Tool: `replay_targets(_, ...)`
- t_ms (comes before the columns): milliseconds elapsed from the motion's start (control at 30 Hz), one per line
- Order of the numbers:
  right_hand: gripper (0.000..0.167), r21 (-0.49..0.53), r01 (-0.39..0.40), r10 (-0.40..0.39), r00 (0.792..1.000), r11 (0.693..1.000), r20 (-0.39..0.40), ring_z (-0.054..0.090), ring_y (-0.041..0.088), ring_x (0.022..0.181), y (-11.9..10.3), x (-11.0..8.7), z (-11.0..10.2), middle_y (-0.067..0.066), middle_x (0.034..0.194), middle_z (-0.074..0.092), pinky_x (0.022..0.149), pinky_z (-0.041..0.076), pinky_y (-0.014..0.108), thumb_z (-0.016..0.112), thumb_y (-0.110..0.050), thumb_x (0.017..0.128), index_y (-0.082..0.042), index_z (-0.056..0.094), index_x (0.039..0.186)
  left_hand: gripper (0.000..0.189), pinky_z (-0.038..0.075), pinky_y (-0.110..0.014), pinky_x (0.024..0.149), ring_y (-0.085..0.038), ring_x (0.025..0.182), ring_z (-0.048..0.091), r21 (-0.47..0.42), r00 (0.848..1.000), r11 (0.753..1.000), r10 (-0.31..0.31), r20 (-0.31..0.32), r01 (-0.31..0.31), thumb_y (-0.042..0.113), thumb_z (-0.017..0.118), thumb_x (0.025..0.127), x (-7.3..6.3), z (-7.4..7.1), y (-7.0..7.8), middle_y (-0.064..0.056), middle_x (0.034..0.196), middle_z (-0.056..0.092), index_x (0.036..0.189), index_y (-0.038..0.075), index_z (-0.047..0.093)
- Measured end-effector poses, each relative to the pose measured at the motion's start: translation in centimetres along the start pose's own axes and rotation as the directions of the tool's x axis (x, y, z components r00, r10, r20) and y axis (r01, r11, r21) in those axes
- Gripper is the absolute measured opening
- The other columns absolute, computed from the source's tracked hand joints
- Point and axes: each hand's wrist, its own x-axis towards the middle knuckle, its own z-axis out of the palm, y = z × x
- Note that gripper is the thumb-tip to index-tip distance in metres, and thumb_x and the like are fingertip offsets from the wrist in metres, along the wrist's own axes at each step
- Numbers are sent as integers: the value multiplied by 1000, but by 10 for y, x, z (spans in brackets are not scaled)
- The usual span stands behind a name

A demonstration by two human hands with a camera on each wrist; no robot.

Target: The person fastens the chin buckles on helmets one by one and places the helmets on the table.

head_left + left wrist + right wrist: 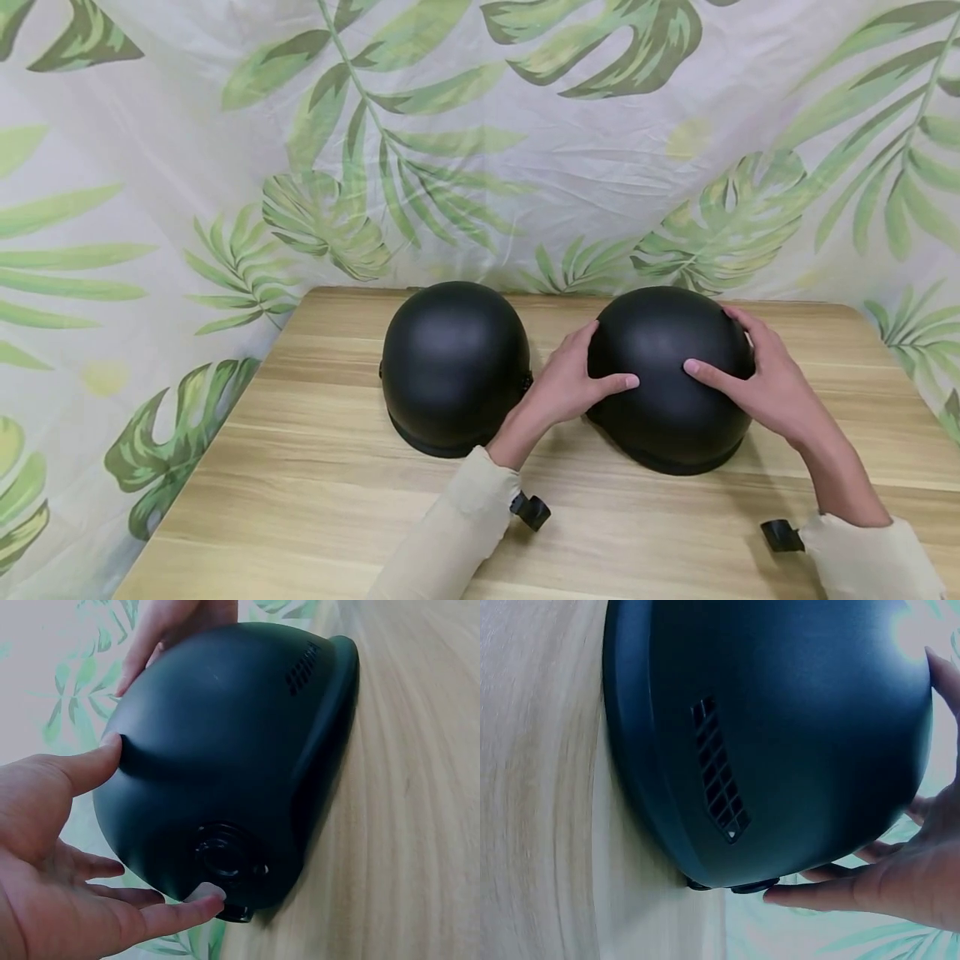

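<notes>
A matte black helmet [667, 425] sits dome up on the right half of the table, between both hands. My left hand [567, 379] grips its left side, thumb on the front of the dome and fingers round the side near a round black fitting [221, 855]. On the opposite side my right hand [768, 379] holds it the same way, its thumb also on the dome. A lattice vent [720, 769] shows above the brim in the right wrist view. Some fingers of each hand are hidden behind the helmet in the head view.
To the left stands a second black helmet [453, 367], close to my left wrist. Both rest on a wood-grain table [300, 500]. A leaf-patterned cloth [585, 175] hangs behind the table's back edge. Small black devices [782, 536] are worn at the sleeves.
</notes>
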Motion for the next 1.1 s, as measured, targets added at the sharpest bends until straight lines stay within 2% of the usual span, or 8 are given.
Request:
replay_targets(300,101,-21,25,-25,999,999,22,31,54,142,5,2,-3,29,170,16,99,37,80,76,-42,98,-17,11,172,101,38,-48,122,-24,155,38,-16,1000,1000,0,-7,0,48,84,91,1,0,-5,-5,170,36,169,18,28)
replay_targets(533,100,-41,35,-33,999,999,35,38,53,137,9,1,-8,27,169,22,95,42,77,76,-41,98,-20,12,172,101,38,-47,122,-23,154,39,-23,1000,1000,-2,-18,1,45,86,89,3,2,-6,-4,169,39,168,16,31)
replay_targets(733,103,-15,12,-11,999,1000,49,33,56,140,9,1,-8,27,171,17,97,41,77,76,-40,99,-17,8,172,102,38,-48,122,-24,154,39,-36,999,999,-38,-10,38,44,87,89,4,4,-6,-3,169,38,169,17,29)
replay_targets(1100,107,6,-15,15,998,1000,58,26,61,145,10,1,-6,29,172,13,100,36,81,77,-40,98,-15,4,172,103,38,-49,122,-24,154,39,-42,999,998,-37,-3,37,46,87,88,4,3,-9,-3,169,38,169,18,29)
